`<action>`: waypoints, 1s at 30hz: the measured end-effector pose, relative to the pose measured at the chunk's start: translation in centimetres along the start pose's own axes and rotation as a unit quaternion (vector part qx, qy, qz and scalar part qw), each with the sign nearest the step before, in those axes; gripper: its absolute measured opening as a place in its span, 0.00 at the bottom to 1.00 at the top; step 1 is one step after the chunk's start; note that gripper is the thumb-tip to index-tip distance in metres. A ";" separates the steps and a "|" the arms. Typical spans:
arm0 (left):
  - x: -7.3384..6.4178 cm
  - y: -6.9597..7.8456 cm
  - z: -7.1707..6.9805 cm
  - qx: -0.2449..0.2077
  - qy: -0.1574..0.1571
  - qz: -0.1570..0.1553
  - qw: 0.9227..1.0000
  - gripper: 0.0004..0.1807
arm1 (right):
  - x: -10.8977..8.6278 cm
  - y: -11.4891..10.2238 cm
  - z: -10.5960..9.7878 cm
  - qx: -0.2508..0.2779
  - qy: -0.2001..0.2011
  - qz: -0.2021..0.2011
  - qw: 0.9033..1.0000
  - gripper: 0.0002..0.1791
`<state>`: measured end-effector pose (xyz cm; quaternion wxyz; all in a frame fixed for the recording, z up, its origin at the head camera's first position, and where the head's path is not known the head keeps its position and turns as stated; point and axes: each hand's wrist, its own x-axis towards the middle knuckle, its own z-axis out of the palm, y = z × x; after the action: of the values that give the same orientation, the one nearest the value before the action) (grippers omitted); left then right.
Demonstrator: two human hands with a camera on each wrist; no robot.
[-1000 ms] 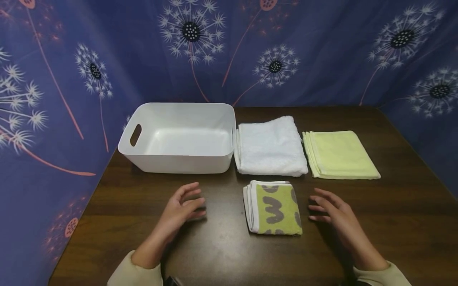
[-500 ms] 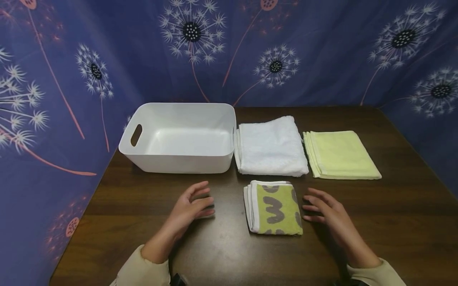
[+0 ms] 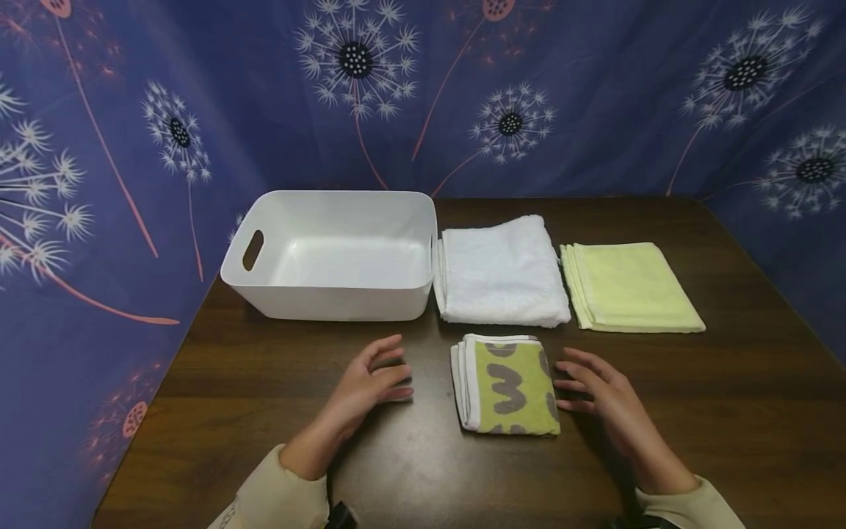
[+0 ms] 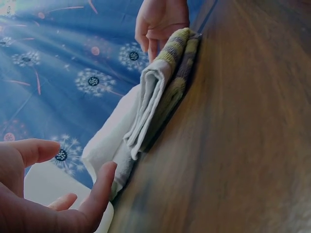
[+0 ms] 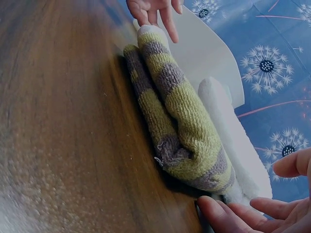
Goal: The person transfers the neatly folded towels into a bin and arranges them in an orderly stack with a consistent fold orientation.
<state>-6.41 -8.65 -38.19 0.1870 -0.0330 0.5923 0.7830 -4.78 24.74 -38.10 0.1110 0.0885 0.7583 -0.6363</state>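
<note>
A folded green towel with grey markings and a white border point(image 3: 509, 389) lies on the table between my two hands. To its left my left hand point(image 3: 370, 386) is held with fingers loosely bent, a gap between it and the towel's folded edge. My right hand point(image 3: 604, 389) is at the towel's right side, fingertips right by its edge, holding nothing. The right wrist view shows the green towel point(image 5: 189, 121) folded in thick layers, with the thumb and fingers below its near end. In the left wrist view, the white-edged folds of the green towel point(image 4: 153, 87) face the left hand.
Behind the left hand stands a white plastic bin point(image 3: 330, 303) with a handle hole. A folded white towel point(image 3: 502, 275) lies against its right side, and a folded pale yellow towel point(image 3: 634, 286) lies farther right. A blue dandelion-print cloth point(image 3: 423, 95) hangs behind the wooden table point(image 3: 410, 477).
My left hand has moved right, closer to the green towel. My right hand has shifted slightly left until its fingertips are by the towel's edge. The towels and bin have stayed put.
</note>
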 end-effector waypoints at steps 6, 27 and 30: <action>0.3 -0.3 0.5 -0.001 -0.016 -0.006 1.000 0.34 | 0.0 -0.1 0.1 0.002 -0.003 0.012 1.000 0.31; 1.1 -0.6 2.1 0.001 -0.049 -0.026 0.998 0.37 | 0.1 0.2 0.3 0.000 -0.023 0.024 0.999 0.31; 1.2 -1.0 2.5 -0.003 -0.056 -0.028 0.998 0.38 | 0.2 0.2 0.3 -0.003 -0.028 0.023 0.999 0.31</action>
<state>-6.77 -5.76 -38.67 0.2417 -0.0068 0.5776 0.7797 -4.86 24.49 -38.38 0.1470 0.0884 0.7543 -0.6338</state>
